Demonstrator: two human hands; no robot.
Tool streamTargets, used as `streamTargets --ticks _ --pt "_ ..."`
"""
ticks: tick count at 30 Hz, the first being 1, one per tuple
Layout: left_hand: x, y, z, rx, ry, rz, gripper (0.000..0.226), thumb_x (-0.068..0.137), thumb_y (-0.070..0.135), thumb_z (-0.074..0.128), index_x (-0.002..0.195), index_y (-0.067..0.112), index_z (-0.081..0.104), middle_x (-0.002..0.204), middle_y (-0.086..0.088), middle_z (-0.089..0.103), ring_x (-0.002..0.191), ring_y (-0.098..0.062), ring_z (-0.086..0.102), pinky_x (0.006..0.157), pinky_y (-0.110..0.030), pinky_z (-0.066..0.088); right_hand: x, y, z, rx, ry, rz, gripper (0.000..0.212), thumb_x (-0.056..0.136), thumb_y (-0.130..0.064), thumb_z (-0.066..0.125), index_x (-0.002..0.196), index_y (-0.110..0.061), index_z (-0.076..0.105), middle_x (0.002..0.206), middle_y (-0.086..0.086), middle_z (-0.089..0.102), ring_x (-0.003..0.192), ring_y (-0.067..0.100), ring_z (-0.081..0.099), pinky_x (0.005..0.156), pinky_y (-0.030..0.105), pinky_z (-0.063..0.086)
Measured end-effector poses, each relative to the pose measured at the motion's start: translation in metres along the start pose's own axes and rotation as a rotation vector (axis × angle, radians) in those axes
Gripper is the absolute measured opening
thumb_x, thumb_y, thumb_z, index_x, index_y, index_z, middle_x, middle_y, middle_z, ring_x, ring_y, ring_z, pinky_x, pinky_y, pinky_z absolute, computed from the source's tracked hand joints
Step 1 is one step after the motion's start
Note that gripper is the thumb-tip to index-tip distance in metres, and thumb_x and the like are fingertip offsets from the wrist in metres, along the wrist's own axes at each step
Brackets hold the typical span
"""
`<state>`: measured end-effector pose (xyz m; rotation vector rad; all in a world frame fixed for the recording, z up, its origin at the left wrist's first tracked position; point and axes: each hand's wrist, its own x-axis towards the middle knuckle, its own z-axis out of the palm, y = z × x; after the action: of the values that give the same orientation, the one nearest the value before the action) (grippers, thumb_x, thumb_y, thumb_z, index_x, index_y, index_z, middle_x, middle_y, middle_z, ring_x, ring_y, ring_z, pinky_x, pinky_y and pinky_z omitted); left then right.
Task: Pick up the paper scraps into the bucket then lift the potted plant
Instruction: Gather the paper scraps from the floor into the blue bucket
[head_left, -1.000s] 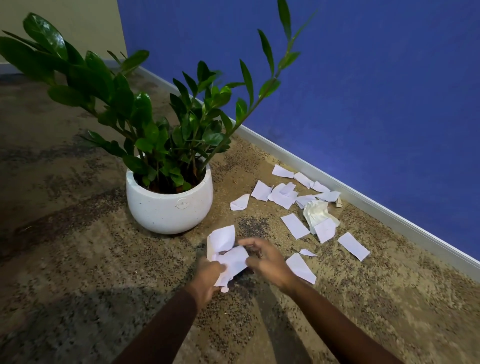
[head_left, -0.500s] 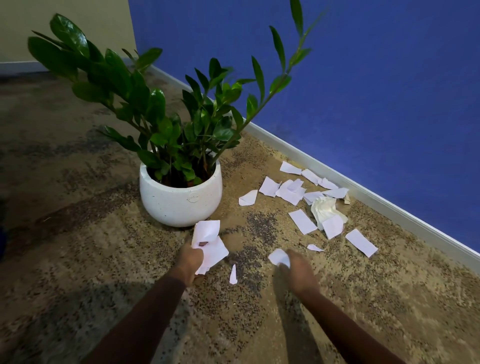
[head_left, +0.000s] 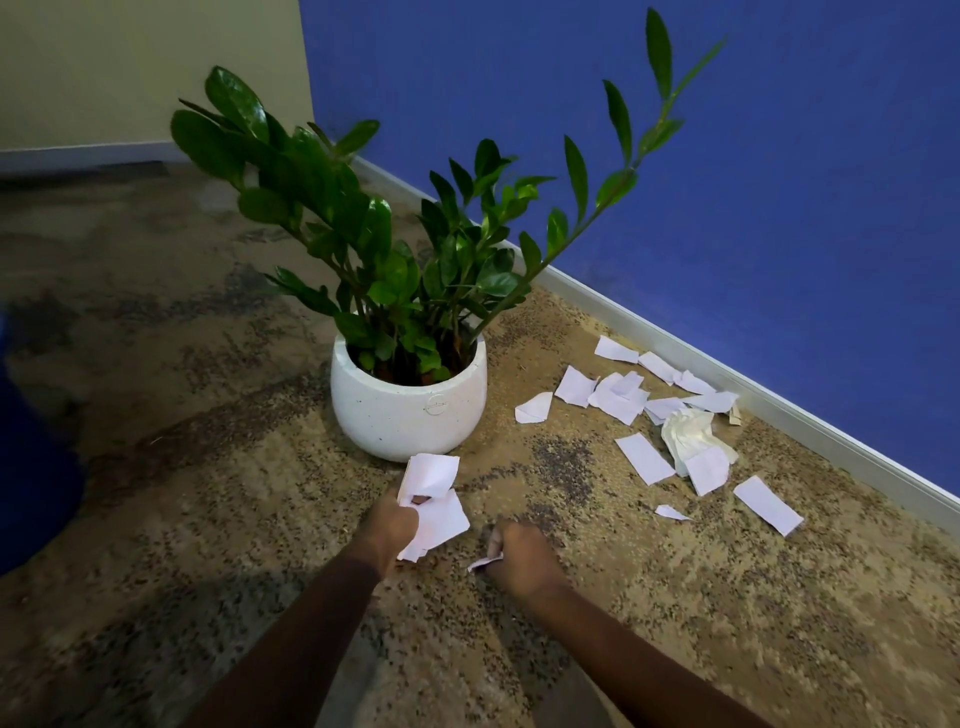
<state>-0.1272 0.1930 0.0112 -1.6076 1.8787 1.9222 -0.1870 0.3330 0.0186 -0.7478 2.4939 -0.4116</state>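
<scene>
Fingers (head_left: 409, 519) of the left hand (head_left: 389, 527) curl tight round a bunch of white paper scraps (head_left: 434, 501), just in front of the potted plant (head_left: 410, 410). The right hand (head_left: 522, 551) makes a fist near it, low over the carpet (head_left: 675, 597), and pinches one small scrap (head_left: 485, 562). Many loose scraps (head_left: 644, 457) lie on the carpet beside the blue wall (head_left: 779, 208), to the right of the potted plant.

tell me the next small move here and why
Probably tuck the small scrap pinched in the right hand into the bundle of scraps that the left hand holds, freeing the right hand to reach again. Many loose scraps lie on the carpet to its right, toward the baseboard, so gathering is not yet done.
</scene>
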Motion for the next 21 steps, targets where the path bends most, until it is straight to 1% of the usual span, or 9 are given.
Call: streamTargets --ticks 2,4,5,6,8,9,14,17,21 --pt "0.000 0.002 -0.007 0.042 -0.024 0.017 0.038 0.091 -0.002 0.050 0.129 -0.010 0.047 0.127 -0.030 0.054 0.081 -0.036 0.061 0.040 -0.027 0.053 0.001 0.000 0.000 0.001 -0.025 -0.013 0.013 0.083 -0.013 0.066 0.076 -0.019 0.058 0.110 0.016 0.067 0.103 0.026 0.062 0.069 0.024 0.040" --pt "-0.002 0.005 -0.015 0.074 -0.026 0.032 0.037 0.092 -0.003 0.049 0.128 -0.011 0.048 0.128 -0.031 0.053 0.066 -0.030 0.057 0.027 -0.021 0.043 -0.001 -0.003 0.000 0.032 -0.043 -0.010 0.008 0.082 -0.009 0.066 0.075 -0.013 0.063 0.107 0.016 0.068 0.102 0.025 0.063 0.069 0.024 0.041" --pt "-0.003 0.008 -0.021 0.094 -0.010 0.034 0.037 0.092 -0.002 0.050 0.128 -0.010 0.048 0.129 -0.030 0.053 0.065 -0.030 0.057 0.030 -0.021 0.045 -0.001 -0.005 0.000 0.065 -0.041 -0.001 0.005 0.081 -0.009 0.065 0.076 -0.011 0.064 0.104 0.015 0.069 0.100 0.024 0.064 0.070 0.024 0.043" --pt "-0.004 0.010 -0.027 0.124 0.017 0.040 0.038 0.093 0.001 0.052 0.129 -0.009 0.048 0.130 -0.028 0.053 0.075 -0.034 0.060 0.042 -0.024 0.052 -0.002 -0.008 -0.001 0.108 -0.040 0.008 0.007 0.081 -0.010 0.066 0.074 -0.011 0.064 0.098 0.014 0.070 0.095 0.022 0.065 0.069 0.023 0.044" --pt "-0.006 0.017 -0.042 0.195 0.069 0.069 0.041 0.094 0.007 0.052 0.132 -0.008 0.047 0.134 -0.024 0.052 0.110 -0.038 0.058 0.078 -0.033 0.052 -0.002 -0.020 -0.001 0.180 -0.029 -0.005 0.026 0.081 -0.012 0.066 0.059 -0.019 0.054 0.076 0.004 0.065 0.071 0.014 0.060 0.057 0.019 0.040" --pt "-0.007 0.021 -0.049 0.202 0.071 0.084 0.041 0.095 0.009 0.051 0.132 -0.007 0.046 0.135 -0.023 0.052 0.119 -0.037 0.054 0.086 -0.034 0.048 -0.002 -0.029 -0.002 0.217 -0.025 -0.012 0.033 0.081 -0.012 0.066 0.055 -0.022 0.049 0.067 -0.002 0.059 0.061 0.008 0.054 0.052 0.017 0.039" --pt "-0.021 0.043 -0.098 0.083 0.098 0.107 0.045 0.094 0.009 0.053 0.133 -0.010 0.043 0.137 -0.025 0.048 0.124 -0.039 0.050 0.098 -0.039 0.042 0.004 -0.102 -0.015 0.422 -0.051 -0.086 0.029 0.083 -0.009 0.063 0.059 -0.021 0.051 0.061 -0.004 0.055 0.054 0.006 0.052 0.051 0.017 0.040" --pt "-0.027 0.053 -0.134 -0.092 0.102 0.193 0.039 0.093 -0.005 0.046 0.131 -0.014 0.043 0.135 -0.033 0.047 0.124 -0.044 0.049 0.087 -0.038 0.041 0.009 -0.157 -0.027 0.486 -0.026 -0.175 0.027 0.085 -0.013 0.062 0.062 -0.021 0.050 0.059 -0.002 0.056 0.052 0.006 0.052 0.048 0.018 0.040" --pt "-0.039 0.073 -0.178 -0.380 0.272 0.308 0.037 0.095 -0.006 0.042 0.132 -0.014 0.043 0.135 -0.032 0.048 0.112 -0.038 0.053 0.080 -0.032 0.034 0.010 -0.229 -0.037 0.577 0.009 -0.276 0.025 0.084 -0.008 0.061 0.063 -0.016 0.050 0.057 0.003 0.056 0.049 0.011 0.051 0.049 0.021 0.041"
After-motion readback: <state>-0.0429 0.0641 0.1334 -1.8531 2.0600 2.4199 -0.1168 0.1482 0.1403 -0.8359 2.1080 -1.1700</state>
